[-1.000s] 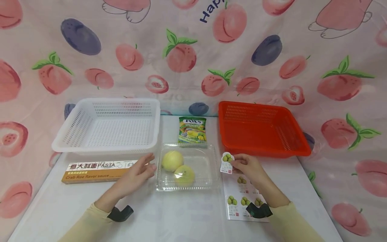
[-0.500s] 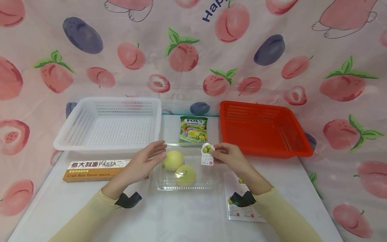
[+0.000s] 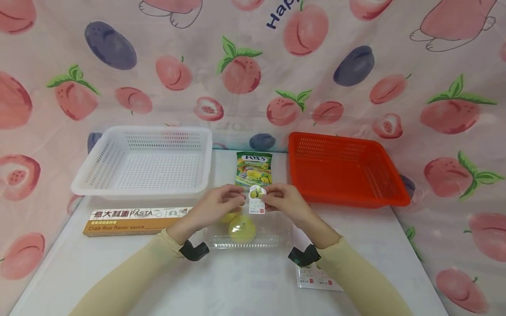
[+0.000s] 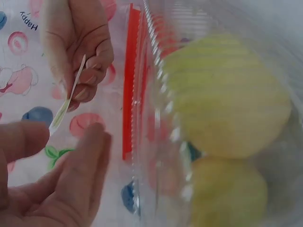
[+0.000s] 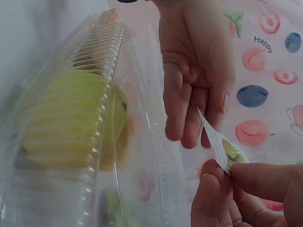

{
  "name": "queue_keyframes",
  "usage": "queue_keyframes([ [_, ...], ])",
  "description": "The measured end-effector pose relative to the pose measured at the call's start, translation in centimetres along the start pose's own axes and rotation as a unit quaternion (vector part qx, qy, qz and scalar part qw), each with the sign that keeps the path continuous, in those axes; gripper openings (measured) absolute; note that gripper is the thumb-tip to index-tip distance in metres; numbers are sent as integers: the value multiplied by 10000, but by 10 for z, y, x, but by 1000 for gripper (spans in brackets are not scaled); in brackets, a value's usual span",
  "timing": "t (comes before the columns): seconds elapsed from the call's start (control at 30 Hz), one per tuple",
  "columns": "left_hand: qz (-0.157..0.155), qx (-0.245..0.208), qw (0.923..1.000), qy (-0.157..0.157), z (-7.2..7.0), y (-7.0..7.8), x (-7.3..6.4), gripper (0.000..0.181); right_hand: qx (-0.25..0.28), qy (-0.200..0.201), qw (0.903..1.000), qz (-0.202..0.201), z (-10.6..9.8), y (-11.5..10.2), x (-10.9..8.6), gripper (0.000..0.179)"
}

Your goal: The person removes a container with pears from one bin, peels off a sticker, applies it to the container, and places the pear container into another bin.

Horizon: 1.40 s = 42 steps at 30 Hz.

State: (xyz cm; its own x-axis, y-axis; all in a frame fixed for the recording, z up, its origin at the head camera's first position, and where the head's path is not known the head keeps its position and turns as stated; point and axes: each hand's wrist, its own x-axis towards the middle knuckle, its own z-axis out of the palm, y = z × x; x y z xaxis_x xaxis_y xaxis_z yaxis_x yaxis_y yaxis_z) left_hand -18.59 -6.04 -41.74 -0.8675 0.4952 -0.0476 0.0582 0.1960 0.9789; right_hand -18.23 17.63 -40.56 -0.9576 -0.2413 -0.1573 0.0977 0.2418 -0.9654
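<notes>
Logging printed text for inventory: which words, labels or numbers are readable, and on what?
"意大利面 PASTA": white-and-brown cardboard box
"Crab Roe flavor sauce": same box
"FOX'S": green plastic packet
"SPRING TE", ending unclear: same packet
"Happy": pink fruit-print cloth
Too small to read: other box and packet print; white paper sticker; white sticker sheet.

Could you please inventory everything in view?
White basket: one, white, back left
Red basket: one, red, back right
Snack bag: one, green, between the baskets
Container: one, clear, table centre
Fruits: two, yellow-green, in the container
Pasta box: one, white and brown, left side
Label: one, white, in the right hand
Label sheet: one, white, front right, partly hidden
Table: one, white, underneath
Printed cloth: one, pink, behind
Wrist pieces: two, black, one per wrist
Sleeves: two, pale yellow, left and right
Left hand: one, bare, beside the label
Right hand: one, bare, pinching the label
</notes>
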Motion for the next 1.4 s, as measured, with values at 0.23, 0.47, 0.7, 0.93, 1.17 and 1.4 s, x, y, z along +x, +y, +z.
queue_keyframes([
  [0.23,-285,-548,9975,352,9,-7,12,27,-46,-136,9999,70,6,6,6,24],
  [0.47,-521,-174,9966,621,11,-9,17,19,-102,37,9999,91,12,13,13,20],
  [0.7,-504,472,9946,778,10,-12,22,16,-495,251,9981,269,16,16,17,21],
  [0.93,-259,1363,9873,777,8,-15,24,14,-1413,381,9884,412,17,15,19,33],
  [1.17,9,2459,9649,925,10,-12,25,10,-1467,291,9885,242,19,17,22,34],
  [1.4,-71,3121,9458,892,13,-12,26,9,-1760,282,9838,196,22,17,23,28],
])
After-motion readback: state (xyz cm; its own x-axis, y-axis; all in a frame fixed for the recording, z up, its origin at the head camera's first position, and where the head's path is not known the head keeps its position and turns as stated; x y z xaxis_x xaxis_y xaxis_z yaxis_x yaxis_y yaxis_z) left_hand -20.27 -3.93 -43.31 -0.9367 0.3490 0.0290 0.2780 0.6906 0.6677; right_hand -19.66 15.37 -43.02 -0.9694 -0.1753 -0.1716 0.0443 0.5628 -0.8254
